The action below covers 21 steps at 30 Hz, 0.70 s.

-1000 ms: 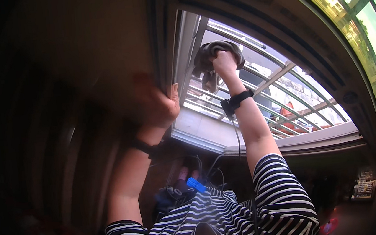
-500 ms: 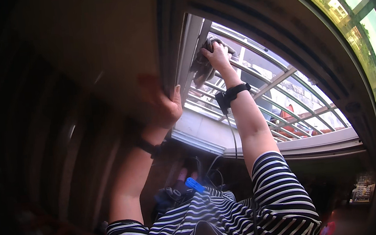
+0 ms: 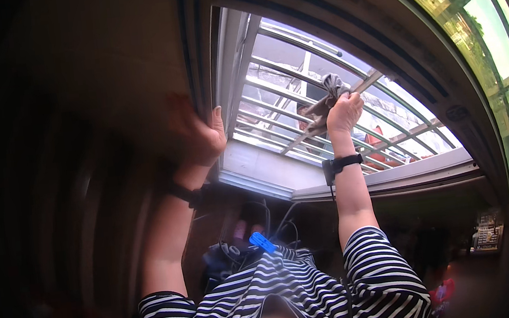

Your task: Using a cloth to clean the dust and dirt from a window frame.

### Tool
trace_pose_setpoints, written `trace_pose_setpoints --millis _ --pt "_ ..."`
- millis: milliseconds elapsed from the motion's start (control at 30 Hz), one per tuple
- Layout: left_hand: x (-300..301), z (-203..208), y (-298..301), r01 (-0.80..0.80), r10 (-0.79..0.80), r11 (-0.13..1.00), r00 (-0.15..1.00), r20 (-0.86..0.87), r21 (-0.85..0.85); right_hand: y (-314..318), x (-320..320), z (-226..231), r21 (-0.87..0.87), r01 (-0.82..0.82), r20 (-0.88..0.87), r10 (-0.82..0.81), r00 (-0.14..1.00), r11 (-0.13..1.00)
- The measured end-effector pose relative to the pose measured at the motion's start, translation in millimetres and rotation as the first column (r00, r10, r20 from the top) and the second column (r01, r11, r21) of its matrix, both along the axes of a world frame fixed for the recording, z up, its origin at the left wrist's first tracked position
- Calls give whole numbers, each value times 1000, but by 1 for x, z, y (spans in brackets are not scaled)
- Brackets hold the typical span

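Your right hand (image 3: pixel 344 114) is gripping a grey cloth (image 3: pixel 323 108) by the window bars (image 3: pixel 371 79).
You're pinching a bunched fold, likely the surest hold; the wrinkled cloth is looking light, soft and limp, the bars slim, smooth and stiff. Your left hand (image 3: pixel 203 138) is resting at the dark panel's (image 3: pixel 102 63) edge, fingers sinking into shadow: you cannot tell their grip.

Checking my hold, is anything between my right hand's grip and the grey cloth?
Nothing visible: the right hand's grip is closed directly on the grey cloth. Window bars show around them, not visibly between.
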<state>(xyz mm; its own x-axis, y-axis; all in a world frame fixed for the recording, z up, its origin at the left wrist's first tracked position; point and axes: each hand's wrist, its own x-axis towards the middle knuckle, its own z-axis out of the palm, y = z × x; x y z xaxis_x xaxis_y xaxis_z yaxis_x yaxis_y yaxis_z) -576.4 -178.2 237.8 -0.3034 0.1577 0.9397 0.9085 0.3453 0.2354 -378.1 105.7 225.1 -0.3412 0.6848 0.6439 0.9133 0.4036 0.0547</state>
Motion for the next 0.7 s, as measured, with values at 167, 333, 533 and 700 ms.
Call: trace_pose_setpoints --millis 167,333,533,700 --pt "0 3 2 29 -28 999 1000 12 -19 23 64 -21 -308 -643 -942 -130 310 701" --pt "-8 -3 -6 4 -4 999 1000 11 -43 -25 46 70 55 -538 -974 -73 -214 841" --pt "-7 -7 -5 -38 39 998 999 10 -42 32 36 87 145 -433 -944 255 208 889" --pt "-5 1 -1 -63 63 997 998 -4 -36 69 51 63 209 -262 -631 335 700 942"
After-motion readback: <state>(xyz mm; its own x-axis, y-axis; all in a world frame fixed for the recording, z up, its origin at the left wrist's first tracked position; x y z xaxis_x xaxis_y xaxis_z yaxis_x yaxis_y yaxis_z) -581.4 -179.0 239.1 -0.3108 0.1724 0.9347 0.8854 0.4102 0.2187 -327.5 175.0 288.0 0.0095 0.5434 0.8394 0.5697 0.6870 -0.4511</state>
